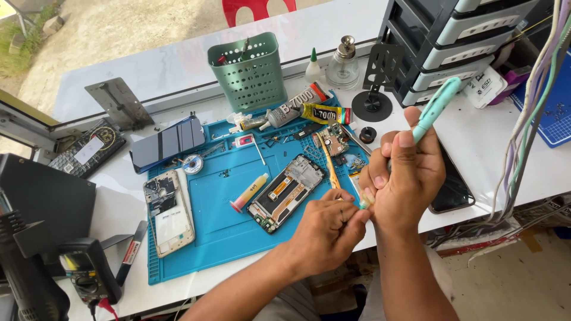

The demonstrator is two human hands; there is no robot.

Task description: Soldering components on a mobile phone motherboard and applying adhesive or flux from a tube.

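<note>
Green perforated basket (250, 74) holding small tools (244, 49)

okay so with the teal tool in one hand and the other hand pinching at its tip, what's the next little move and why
Probably finish seating the tip first. The right hand grips the teal tool upright, and the left hand pinches its yellowish lower end, both near the table edge, off the opened phone on the blue mat. Only then swing the tool over the phone.

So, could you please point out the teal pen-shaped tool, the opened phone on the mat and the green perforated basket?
teal pen-shaped tool (436, 109), head view, on its upper barrel.
opened phone (286, 193), head view, on its exposed middle.
green perforated basket (253, 80), head view, on its front wall.
</note>
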